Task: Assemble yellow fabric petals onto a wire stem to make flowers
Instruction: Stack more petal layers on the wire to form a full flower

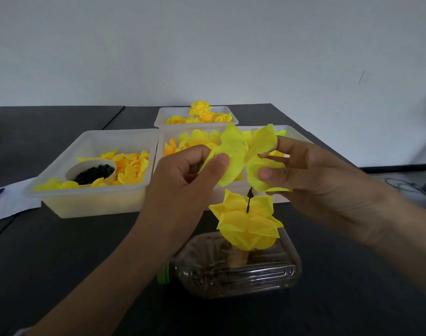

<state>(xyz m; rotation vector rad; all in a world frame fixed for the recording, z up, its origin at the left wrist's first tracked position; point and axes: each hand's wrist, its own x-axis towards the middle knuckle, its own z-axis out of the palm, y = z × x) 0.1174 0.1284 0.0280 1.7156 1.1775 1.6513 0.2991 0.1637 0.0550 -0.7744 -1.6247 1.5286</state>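
- A clear plastic bottle [236,267] is lying on its side on the dark table [61,251], serving as the stand; a wire stem [248,202] is rising from it, with a layer of yellow petals [246,224] already sitting on the stem.
- Behind the bottle to the left, a white tray [93,202] is holding loose orange-yellow petals and a small cup [90,172] of dark beads.
- Directly behind the bottle, a second tray [163,141] is holding larger yellow petals; farther back, a third tray [197,117] is holding finished flowers.
- The table's right edge is running diagonally past the bottle's far right; bare tabletop is lying left of and in front of the bottle.
- Just above the stem tip, the left hand [183,175] and right hand [311,175] are both pinching one yellow petal piece [241,156] between thumb and fingers, holding it spread.
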